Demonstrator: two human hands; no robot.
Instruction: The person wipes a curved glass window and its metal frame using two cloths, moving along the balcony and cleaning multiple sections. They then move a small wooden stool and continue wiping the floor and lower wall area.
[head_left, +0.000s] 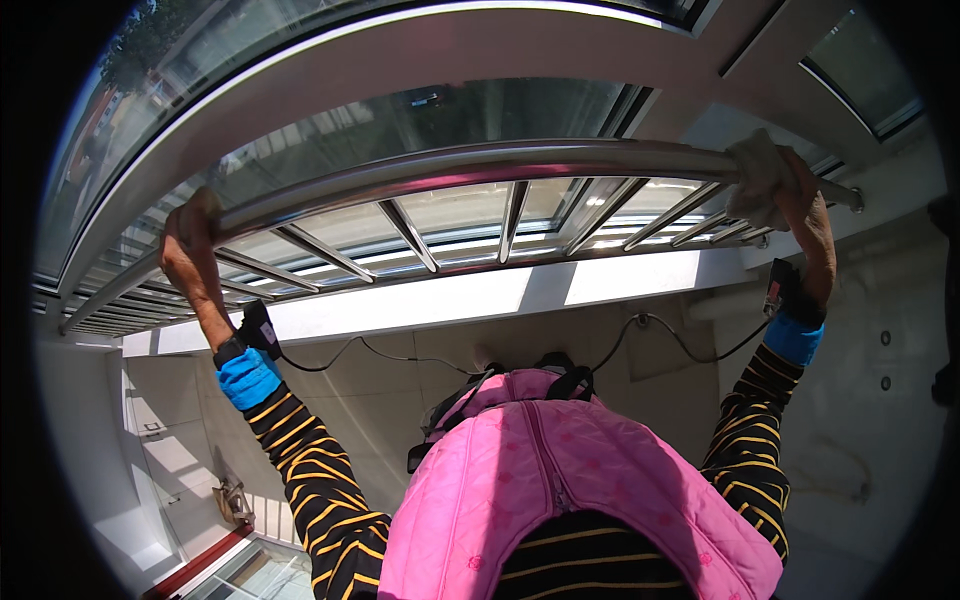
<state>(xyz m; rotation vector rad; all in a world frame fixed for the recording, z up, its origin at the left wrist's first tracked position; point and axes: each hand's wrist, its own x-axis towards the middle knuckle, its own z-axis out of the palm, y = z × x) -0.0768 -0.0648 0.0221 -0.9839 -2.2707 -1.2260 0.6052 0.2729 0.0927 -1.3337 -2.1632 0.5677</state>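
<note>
A polished metal handrail (480, 159) runs across the view in front of a window, with several slanting metal bars (514, 221) below it. My left hand (191, 244) grips the rail's left part, its fingers wrapped over the top. Near the rail's right end, my right hand (799, 187) holds a greyish cloth (757, 180) folded around the tube. The cloth hides the part of the rail under it and some of my right fingers.
Behind the rail is window glass (450, 116) in a pale frame. Below the bars lies a white ledge (480, 307). Black cables (679, 349) hang from devices on both wrists to my waist. White cabinets (169, 442) stand at lower left, beside a brownish bag (232, 501) on the tiled floor (360, 435).
</note>
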